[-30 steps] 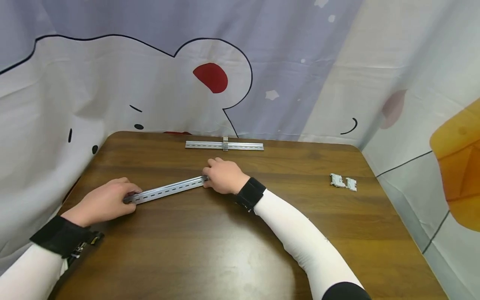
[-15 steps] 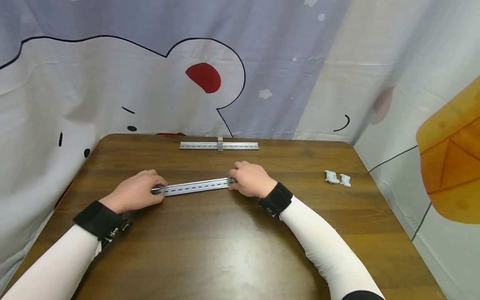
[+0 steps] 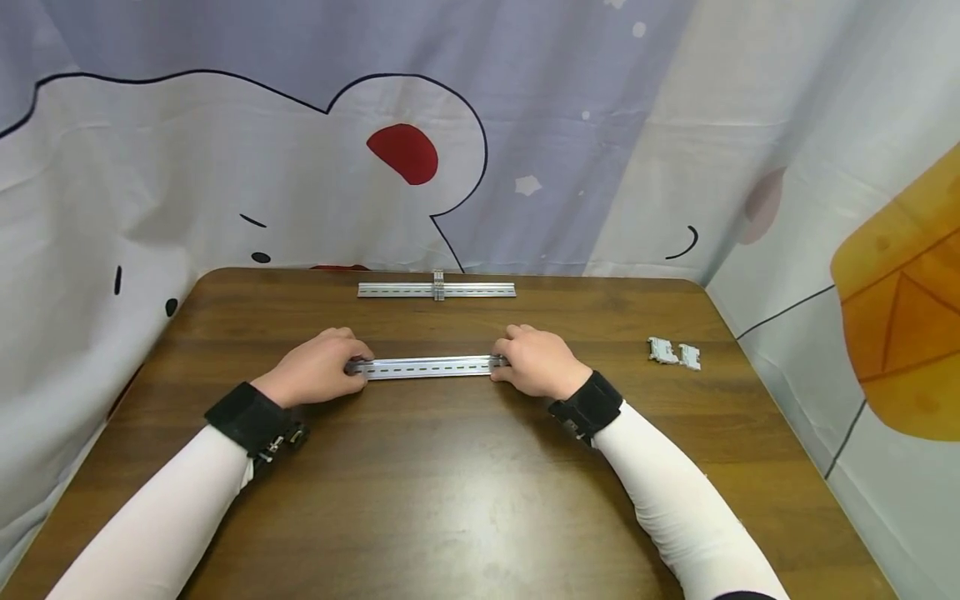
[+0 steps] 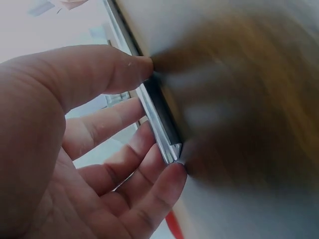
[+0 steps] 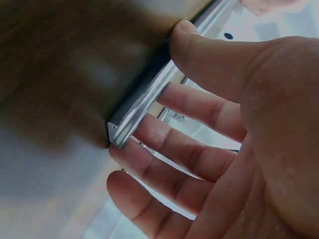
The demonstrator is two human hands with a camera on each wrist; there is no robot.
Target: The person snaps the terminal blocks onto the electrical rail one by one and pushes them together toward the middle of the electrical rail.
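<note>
A slotted metal DIN rail (image 3: pixel 429 367) lies crosswise in the middle of the table, its long sides almost parallel to the table's back edge. My left hand (image 3: pixel 318 367) grips its left end, thumb on the near side and fingers along the far side, as the left wrist view shows with the rail's end (image 4: pixel 169 144) among the fingers. At the other end my right hand (image 3: pixel 542 364) pinches the rail the same way; in the right wrist view the rail's tip (image 5: pixel 119 132) sticks out past the thumb.
Near the back edge of the wooden table (image 3: pixel 450 483) lies a second DIN rail (image 3: pixel 472 290) with a small grey clip-on block (image 3: pixel 438 285) at its middle. Two pale terminal-block pieces (image 3: pixel 662 350) lie at the right. A printed curtain (image 3: pixel 300 183) hangs behind the table.
Both hands have carried the rail to the right, and its left end has swung away from me, so it has turned from slanted to nearly level. The view has shifted slightly.
</note>
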